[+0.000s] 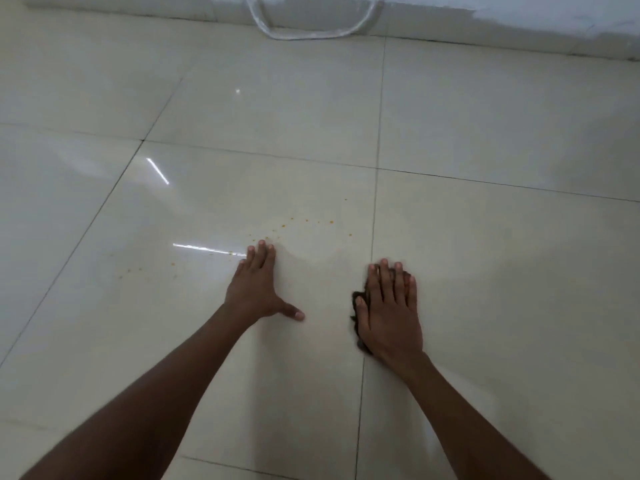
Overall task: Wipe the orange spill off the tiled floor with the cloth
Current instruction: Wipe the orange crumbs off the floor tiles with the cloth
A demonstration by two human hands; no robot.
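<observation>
Small orange specks of the spill (306, 221) are scattered over a glossy cream floor tile, in a band running from the lower left (130, 270) to the upper right. My left hand (254, 287) lies flat on the floor, fingers straight, its fingertips at the near edge of the specks. My right hand (389, 308) presses flat on a dark brown cloth (356, 297), which peeks out along the thumb side and is mostly hidden under the palm. The cloth sits on the tile seam, to the right of and nearer than the specks.
Large cream tiles (485, 254) with dark grout lines stretch all around. A pale wall base (519, 32) runs along the top, with a loop of clear hose (311, 34) lying against it. Bright light reflections streak the tile on the left.
</observation>
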